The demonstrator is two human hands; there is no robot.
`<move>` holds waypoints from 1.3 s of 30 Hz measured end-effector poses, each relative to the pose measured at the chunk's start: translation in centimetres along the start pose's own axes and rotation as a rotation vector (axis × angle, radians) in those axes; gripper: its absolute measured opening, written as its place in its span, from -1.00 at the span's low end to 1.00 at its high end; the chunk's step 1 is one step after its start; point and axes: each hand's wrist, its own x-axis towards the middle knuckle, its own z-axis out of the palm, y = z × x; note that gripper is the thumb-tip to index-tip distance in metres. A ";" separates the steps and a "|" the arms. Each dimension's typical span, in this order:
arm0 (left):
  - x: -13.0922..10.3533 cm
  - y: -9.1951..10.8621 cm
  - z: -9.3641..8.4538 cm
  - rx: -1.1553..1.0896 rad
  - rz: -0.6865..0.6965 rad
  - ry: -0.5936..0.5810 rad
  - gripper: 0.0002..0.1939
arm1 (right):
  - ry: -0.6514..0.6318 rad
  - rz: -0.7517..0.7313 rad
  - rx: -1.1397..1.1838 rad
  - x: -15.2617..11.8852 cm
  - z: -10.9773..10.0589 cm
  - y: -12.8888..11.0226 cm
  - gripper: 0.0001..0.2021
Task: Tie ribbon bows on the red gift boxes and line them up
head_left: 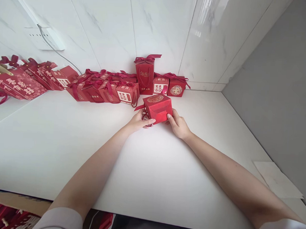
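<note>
Above the middle of a smooth white tabletop (139,172), a red cardboard gift box (158,112) is held on its side between two bare hands. Its left end is gripped by the left hand (140,121), with the thumb laid along the near edge and dark red ribbon and cord bunched at the fingers. Its right end is pinched by the right hand (178,124), the thumb pressed on the folded, glossy flaps of the squarish end panel. A round gold emblem is printed on the upward face. Whether the tabletop is touched by the box cannot be told.

Just behind it, a tall, narrow red box (145,76) is stood upright, topped with a satin bow, beside a squat double-happiness box (160,85). Veined, glossy marble-look tiles (160,29) are set behind. Flower-patterned, slope-sided gift bags (22,87) are lined up at far left.
</note>
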 end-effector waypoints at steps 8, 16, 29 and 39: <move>0.0 0.0 0.0 -0.022 0.011 -0.008 -0.33 | 0.005 0.006 0.010 0.0 0.0 0.0 -0.48; -0.2 0.4 0.1 -0.020 0.006 -0.019 -0.30 | 0.008 0.010 0.047 -0.1 -0.1 -0.2 -0.50; -0.2 -0.2 0.2 -0.032 0.110 0.015 -0.18 | 0.018 -0.016 0.109 0.2 -0.2 0.5 -0.42; 0.3 -0.6 0.4 -0.132 0.297 0.111 0.12 | 0.006 -0.047 0.085 0.6 0.0 0.8 -0.47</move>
